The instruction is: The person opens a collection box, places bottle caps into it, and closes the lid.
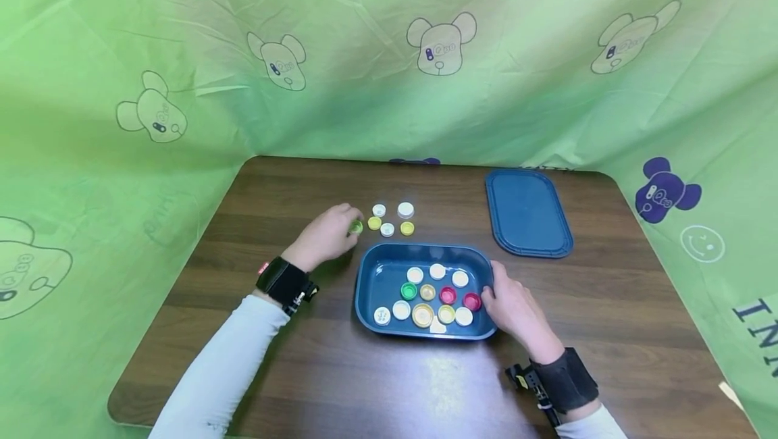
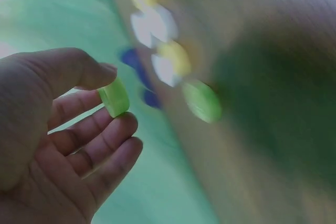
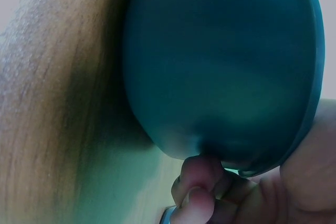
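My left hand (image 1: 328, 235) pinches a light green bottle cap (image 2: 114, 98) between thumb and fingers, left of a small group of caps. Another green cap (image 2: 202, 102) lies on the table beside that hand, blurred in the left wrist view. Past it are white caps (image 1: 387, 229) and yellow caps (image 1: 407, 228). Closer to me sits a blue tray (image 1: 379, 277) with white, yellow, red and green caps inside, such as a green one (image 1: 408, 291) and a red one (image 1: 448, 295). My right hand (image 1: 516, 300) grips the tray's right end, its fingers against the outer wall (image 3: 220, 66).
A blue lid (image 1: 529, 213) lies flat at the back right of the brown wooden table (image 1: 292, 371). Green printed cloth (image 1: 358, 94) hangs behind the table and at both sides. Black straps with small cameras circle both wrists.
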Action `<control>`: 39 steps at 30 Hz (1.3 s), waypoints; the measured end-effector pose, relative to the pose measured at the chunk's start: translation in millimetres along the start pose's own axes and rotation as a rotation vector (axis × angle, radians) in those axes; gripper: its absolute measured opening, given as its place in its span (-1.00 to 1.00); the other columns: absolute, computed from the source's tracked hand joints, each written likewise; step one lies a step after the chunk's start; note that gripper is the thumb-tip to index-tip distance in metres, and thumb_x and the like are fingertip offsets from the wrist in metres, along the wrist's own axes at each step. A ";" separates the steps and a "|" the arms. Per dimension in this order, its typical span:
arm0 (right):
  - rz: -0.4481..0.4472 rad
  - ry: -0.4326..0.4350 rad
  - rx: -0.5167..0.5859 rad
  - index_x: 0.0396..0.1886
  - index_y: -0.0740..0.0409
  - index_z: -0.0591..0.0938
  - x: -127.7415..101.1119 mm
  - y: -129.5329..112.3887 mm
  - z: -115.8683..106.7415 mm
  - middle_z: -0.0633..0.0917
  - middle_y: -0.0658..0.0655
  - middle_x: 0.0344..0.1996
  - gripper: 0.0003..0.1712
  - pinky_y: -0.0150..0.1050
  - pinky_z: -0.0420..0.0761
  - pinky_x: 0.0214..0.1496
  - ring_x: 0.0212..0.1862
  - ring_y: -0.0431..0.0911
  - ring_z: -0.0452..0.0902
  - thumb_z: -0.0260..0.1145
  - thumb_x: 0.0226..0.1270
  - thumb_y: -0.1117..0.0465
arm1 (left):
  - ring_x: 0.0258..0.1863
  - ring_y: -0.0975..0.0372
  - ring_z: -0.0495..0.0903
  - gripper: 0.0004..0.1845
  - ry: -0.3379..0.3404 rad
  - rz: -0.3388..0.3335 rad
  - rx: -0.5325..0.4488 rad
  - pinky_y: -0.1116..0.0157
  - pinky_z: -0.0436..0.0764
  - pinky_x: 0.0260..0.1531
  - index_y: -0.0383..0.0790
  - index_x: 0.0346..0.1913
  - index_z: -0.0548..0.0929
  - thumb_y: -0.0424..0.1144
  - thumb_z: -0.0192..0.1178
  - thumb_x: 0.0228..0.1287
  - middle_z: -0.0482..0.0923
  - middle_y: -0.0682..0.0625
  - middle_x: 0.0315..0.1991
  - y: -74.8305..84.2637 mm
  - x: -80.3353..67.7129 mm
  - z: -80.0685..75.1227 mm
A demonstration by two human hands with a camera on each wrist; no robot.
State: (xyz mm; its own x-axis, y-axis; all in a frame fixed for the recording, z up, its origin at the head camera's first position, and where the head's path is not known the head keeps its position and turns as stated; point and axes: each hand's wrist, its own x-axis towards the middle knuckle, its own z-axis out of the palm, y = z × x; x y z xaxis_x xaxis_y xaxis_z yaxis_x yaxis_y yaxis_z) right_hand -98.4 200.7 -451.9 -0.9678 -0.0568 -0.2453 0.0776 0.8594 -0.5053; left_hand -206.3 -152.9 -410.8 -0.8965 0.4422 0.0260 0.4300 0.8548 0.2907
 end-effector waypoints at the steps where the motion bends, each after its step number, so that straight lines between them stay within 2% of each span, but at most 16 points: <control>1: 0.001 -0.001 0.001 0.49 0.42 0.11 -0.3 0.4 0.2 0.48 0.57 0.23 -0.29 0.23 0.63 -0.01 -0.11 0.17 0.64 0.15 0.52 0.22 | -0.06 0.09 0.57 -0.61 0.002 0.024 0.003 0.13 0.62 0.00 -0.34 0.14 0.63 -0.33 0.35 0.26 0.60 -0.13 -0.02 8.0 -3.7 -2.4; 4: 0.004 -0.004 0.000 0.49 0.41 0.11 -0.8 1.1 0.7 0.49 0.56 0.23 -0.29 0.22 0.64 -0.02 -0.13 0.17 0.64 0.15 0.51 0.22 | -0.07 0.13 0.56 -0.62 0.013 0.093 0.030 0.18 0.64 -0.03 -0.30 0.13 0.64 -0.30 0.36 0.27 0.61 -0.09 -0.04 27.3 -15.2 -6.6; 8: 0.005 -0.003 0.003 0.49 0.41 0.11 -0.2 -0.3 -0.5 0.47 0.58 0.23 -0.29 0.23 0.63 -0.02 -0.11 0.20 0.64 0.15 0.52 0.22 | -0.08 0.17 0.55 -0.67 0.019 0.153 0.040 0.23 0.63 -0.06 -0.24 0.09 0.66 -0.31 0.37 0.28 0.61 -0.04 -0.06 45.4 -27.5 -9.1; 10: 0.010 -0.001 0.004 0.50 0.41 0.10 0.3 -0.5 -0.7 0.47 0.57 0.25 -0.29 0.24 0.63 0.00 -0.09 0.21 0.64 0.15 0.52 0.22 | -0.09 0.19 0.54 -0.69 -0.003 0.173 0.041 0.24 0.63 -0.06 -0.23 0.07 0.67 -0.30 0.37 0.28 0.61 -0.03 -0.07 52.1 -32.8 -8.4; 13: 0.015 -0.003 0.001 0.50 0.40 0.10 0.1 -0.3 -0.2 0.47 0.56 0.26 -0.28 0.24 0.62 0.02 -0.06 0.22 0.63 0.15 0.51 0.22 | -0.12 0.21 0.53 -0.71 -0.089 0.204 0.049 0.25 0.62 -0.07 -0.21 0.04 0.69 -0.27 0.37 0.28 0.61 -0.01 -0.08 58.7 -40.9 -4.3; 16: 0.018 -0.008 -0.001 0.50 0.40 0.11 -0.6 0.8 1.5 0.47 0.56 0.26 -0.28 0.25 0.61 0.02 -0.04 0.23 0.63 0.15 0.51 0.22 | -0.12 0.22 0.51 -0.70 -0.179 0.220 0.055 0.25 0.61 -0.04 -0.20 0.04 0.70 -0.24 0.39 0.27 0.62 0.00 -0.08 62.2 -47.1 1.3; 18: 0.018 -0.008 -0.001 0.49 0.39 0.11 -1.0 1.5 2.2 0.47 0.56 0.26 -0.29 0.25 0.61 0.03 -0.04 0.22 0.63 0.15 0.51 0.22 | -0.12 0.23 0.49 -0.68 -0.212 0.218 0.059 0.25 0.60 -0.02 -0.18 0.05 0.70 -0.23 0.41 0.26 0.62 0.01 -0.07 63.7 -48.9 4.4; 26: 0.013 -0.001 0.009 0.50 0.38 0.11 0.1 1.6 1.2 0.48 0.55 0.25 -0.29 0.25 0.62 0.02 -0.09 0.18 0.63 0.14 0.52 0.22 | -0.14 0.21 0.51 -0.68 -0.233 0.232 0.080 0.13 0.56 -0.03 -0.16 0.03 0.72 -0.22 0.44 0.22 0.60 0.04 -0.15 69.3 -48.6 8.3; 33: 0.019 -0.012 0.016 0.51 0.37 0.10 -0.1 1.3 0.8 0.46 0.56 0.27 -0.28 0.25 0.61 0.03 -0.07 0.19 0.63 0.14 0.52 0.22 | -0.16 0.22 0.50 -0.69 -0.248 0.239 0.102 0.17 0.47 -0.10 -0.14 0.01 0.72 -0.19 0.45 0.23 0.59 0.07 -0.18 72.7 -48.8 12.2; 39: 0.016 -0.009 0.013 0.51 0.38 0.10 0.8 1.4 0.3 0.46 0.56 0.26 -0.29 0.24 0.62 0.01 -0.09 0.19 0.63 0.14 0.52 0.22 | -0.18 0.24 0.48 -0.73 -0.244 0.276 0.132 0.20 0.43 -0.15 -0.13 -0.04 0.73 -0.17 0.45 0.23 0.58 0.10 -0.24 75.6 -49.2 14.1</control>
State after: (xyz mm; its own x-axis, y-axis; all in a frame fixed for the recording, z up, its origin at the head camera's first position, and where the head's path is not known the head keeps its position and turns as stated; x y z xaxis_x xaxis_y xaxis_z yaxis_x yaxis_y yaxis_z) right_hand -99.0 201.7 -453.0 -0.9642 -0.0477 -0.2608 0.0961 0.8538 -0.5116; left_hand -128.1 -106.2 -403.6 -0.7007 0.6983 -0.1464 0.6756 0.7154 0.1783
